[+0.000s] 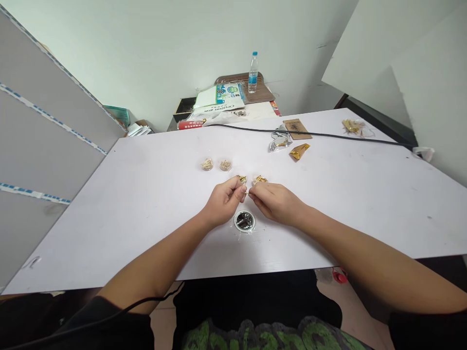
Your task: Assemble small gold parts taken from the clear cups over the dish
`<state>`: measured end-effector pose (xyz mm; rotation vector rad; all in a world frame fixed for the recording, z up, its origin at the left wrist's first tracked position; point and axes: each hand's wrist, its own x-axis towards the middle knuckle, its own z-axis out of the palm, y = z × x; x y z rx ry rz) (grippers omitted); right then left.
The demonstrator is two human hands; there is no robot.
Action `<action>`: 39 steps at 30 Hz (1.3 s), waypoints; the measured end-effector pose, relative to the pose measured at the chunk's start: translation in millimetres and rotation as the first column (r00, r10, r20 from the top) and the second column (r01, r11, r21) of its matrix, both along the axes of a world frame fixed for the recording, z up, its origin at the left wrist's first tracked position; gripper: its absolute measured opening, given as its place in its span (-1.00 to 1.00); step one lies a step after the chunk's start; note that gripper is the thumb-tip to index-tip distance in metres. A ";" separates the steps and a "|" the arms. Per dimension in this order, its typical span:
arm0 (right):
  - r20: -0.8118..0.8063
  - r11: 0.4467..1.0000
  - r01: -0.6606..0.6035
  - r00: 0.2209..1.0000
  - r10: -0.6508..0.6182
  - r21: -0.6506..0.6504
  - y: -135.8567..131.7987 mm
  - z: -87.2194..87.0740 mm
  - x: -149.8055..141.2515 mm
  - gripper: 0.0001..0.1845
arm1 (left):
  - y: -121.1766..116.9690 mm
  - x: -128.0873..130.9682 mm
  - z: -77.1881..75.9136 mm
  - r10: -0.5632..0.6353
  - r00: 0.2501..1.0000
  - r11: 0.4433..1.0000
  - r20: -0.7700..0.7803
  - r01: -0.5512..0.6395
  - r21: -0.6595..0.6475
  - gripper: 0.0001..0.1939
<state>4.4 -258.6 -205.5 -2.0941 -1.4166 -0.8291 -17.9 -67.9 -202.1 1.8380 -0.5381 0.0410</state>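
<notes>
My left hand (226, 200) and my right hand (274, 200) meet near the middle of the white table, both pinched closed. Between their fingertips shows a thin gold-coloured piece (247, 193), too small to name; both hands seem to grip it. Just beyond my left fingers is a small heap of gold pieces (241, 178), partly hidden. Another heap of gold pieces (260, 179) sits behind my right fingers. Two small clear round containers, a left one (206, 164) and a right one (225, 165), hold pale gold bits. Below the hands lies a round white-rimmed disc (244, 221) with a dark centre.
A black cable (255, 130) crosses the back of the table (146, 194). Behind my right hand lie a silver packet (280, 141), a gold-and-brown packet (299, 151) and a brown card (297, 129). A water bottle (253, 73) stands beyond. A grey partition (44, 121) rises at left.
</notes>
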 end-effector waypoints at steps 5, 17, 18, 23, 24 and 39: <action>-0.092 1.000 -0.004 0.996 0.004 0.008 0.0 -2.1 -0.7 -0.86 | -0.1 1.0 0.0 -0.016 1.000 1.000 0.006 0.016 -0.006 -0.64; -0.060 1.000 -0.025 0.998 0.025 -0.005 0.3 -2.4 0.1 -0.81 | -0.5 0.7 -0.8 -0.030 0.999 0.998 -0.022 0.031 0.047 -0.64; -0.064 1.000 -0.028 0.998 0.028 -0.009 0.1 -2.8 0.3 -0.81 | -0.2 1.0 -1.0 -0.035 0.999 0.998 -0.027 0.036 0.053 -0.64; -0.121 0.998 -0.058 0.991 0.056 -0.014 -0.8 -2.7 1.4 -0.80 | 1.0 3.0 -1.6 -0.055 0.997 0.995 -0.052 0.059 0.077 -0.63; -0.136 0.998 -0.063 0.989 0.060 -0.015 -1.1 -2.5 1.5 -0.80 | 0.9 3.2 -1.8 -0.057 0.997 0.995 -0.059 0.061 0.078 -0.63; -0.309 0.999 -0.051 0.950 0.043 -0.018 -1.1 -0.9 0.7 -0.80 | 4.0 7.2 6.1 -0.119 0.986 0.986 -0.114 0.131 0.105 -0.61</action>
